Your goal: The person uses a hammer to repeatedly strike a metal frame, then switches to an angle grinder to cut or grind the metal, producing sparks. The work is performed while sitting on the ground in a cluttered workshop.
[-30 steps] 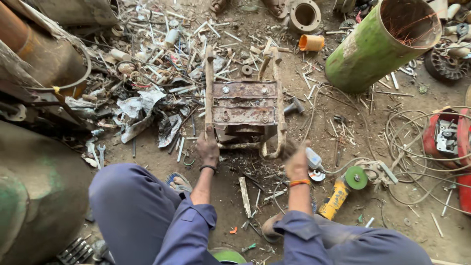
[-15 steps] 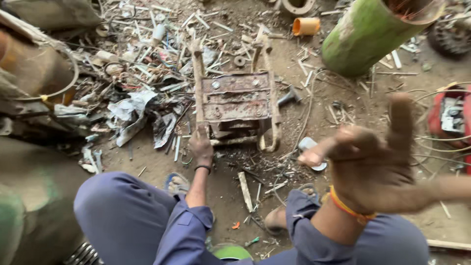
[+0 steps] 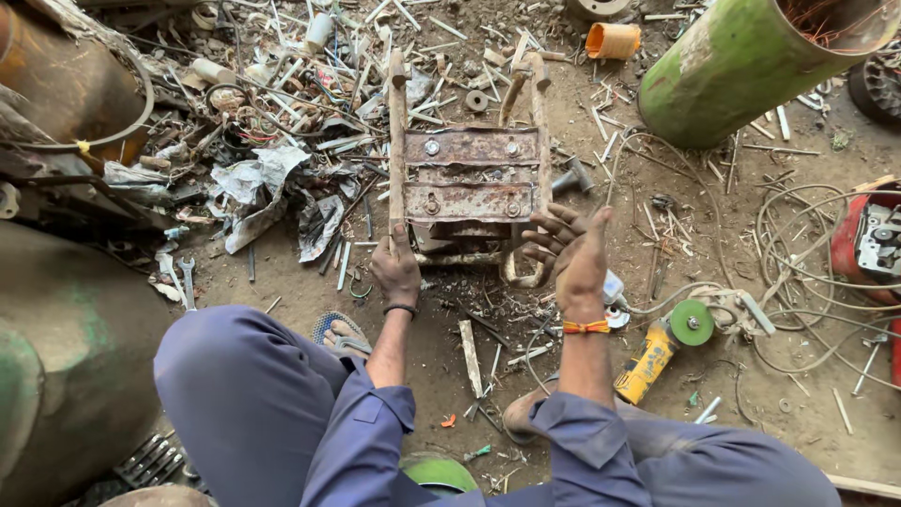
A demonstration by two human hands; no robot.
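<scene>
Count, head view:

- Rusty metal frame (image 3: 469,178): one, made of two long side rails and two cross plates.
- Bolts on the cross plates: four visible, two per plate.
- Angle grinder (image 3: 657,352), yellow body, green disc: one.
- Green cylinder (image 3: 751,61): one.
- Orange plastic cap (image 3: 612,40): one.
- Open-ended spanner (image 3: 188,282): one.
- Red machine (image 3: 873,244) at the right edge: one, partly cut off.
- Hands: two, left hand (image 3: 396,272) and right hand (image 3: 571,253).
- Scrap rods and wire pieces: too many to count.
</scene>
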